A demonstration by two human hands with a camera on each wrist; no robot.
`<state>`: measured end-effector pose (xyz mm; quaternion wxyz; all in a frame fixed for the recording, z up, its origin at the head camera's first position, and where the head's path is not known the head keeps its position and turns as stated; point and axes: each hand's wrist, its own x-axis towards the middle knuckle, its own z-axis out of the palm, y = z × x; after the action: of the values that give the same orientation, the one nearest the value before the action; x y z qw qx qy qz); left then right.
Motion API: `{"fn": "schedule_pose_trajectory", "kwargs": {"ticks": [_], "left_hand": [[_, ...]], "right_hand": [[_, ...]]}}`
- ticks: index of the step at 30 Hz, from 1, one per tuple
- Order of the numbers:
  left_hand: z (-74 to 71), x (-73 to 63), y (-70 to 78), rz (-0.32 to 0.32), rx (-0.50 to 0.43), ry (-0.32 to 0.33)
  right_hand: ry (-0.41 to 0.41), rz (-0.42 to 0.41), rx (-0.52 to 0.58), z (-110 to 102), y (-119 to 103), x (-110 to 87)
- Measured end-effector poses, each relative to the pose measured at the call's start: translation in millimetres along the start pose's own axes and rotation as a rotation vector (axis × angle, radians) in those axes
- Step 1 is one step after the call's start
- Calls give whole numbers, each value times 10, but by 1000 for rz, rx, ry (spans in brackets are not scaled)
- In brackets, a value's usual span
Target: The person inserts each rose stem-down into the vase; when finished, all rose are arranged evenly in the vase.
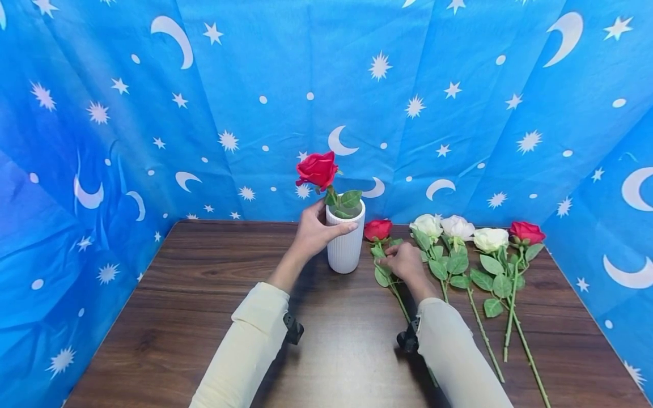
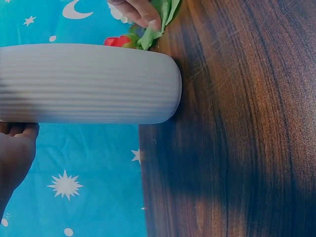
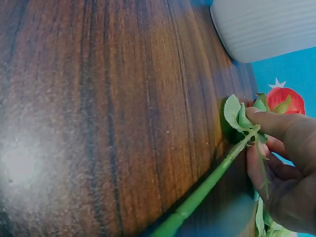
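Observation:
A white ribbed vase [image 1: 344, 252] stands upright on the table, with one red rose [image 1: 317, 170] in it, its leaves at the rim. My left hand [image 1: 312, 233] holds the vase near its top, thumb across the front. In the left wrist view the vase [image 2: 94, 84] spans much of the picture and the fingers show at its side. To the right of the vase, a second red rose [image 1: 378, 230] lies on the table. My right hand [image 1: 407, 264] pinches it at the upper stem among the leaves; its green stem [image 3: 200, 193] shows in the right wrist view.
Right of my right hand lie several more roses: a white rose [image 1: 427, 226], a pale pink one [image 1: 457, 227], a cream one [image 1: 491, 239] and a red one [image 1: 528, 233]. Some stems cross. A blue star-patterned cloth [image 1: 285, 73] rises behind the wooden table [image 1: 204, 317].

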<state>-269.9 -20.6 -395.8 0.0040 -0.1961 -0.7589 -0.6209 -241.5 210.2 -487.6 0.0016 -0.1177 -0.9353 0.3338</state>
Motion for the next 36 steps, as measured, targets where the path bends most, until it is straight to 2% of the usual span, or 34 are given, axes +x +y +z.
{"fn": "schedule_pose_trajectory", "kwargs": {"ticks": [11, 25, 36], "left_hand": [[-9, 0, -14, -10, 10, 3], [-15, 21, -3, -12, 17, -3], [-15, 7, 6, -22, 13, -2]], "right_hand": [[-23, 28, 5, -36, -22, -6], [5, 26, 175, -20, 56, -26], [-21, 88, 319, -58, 49, -18]]}}
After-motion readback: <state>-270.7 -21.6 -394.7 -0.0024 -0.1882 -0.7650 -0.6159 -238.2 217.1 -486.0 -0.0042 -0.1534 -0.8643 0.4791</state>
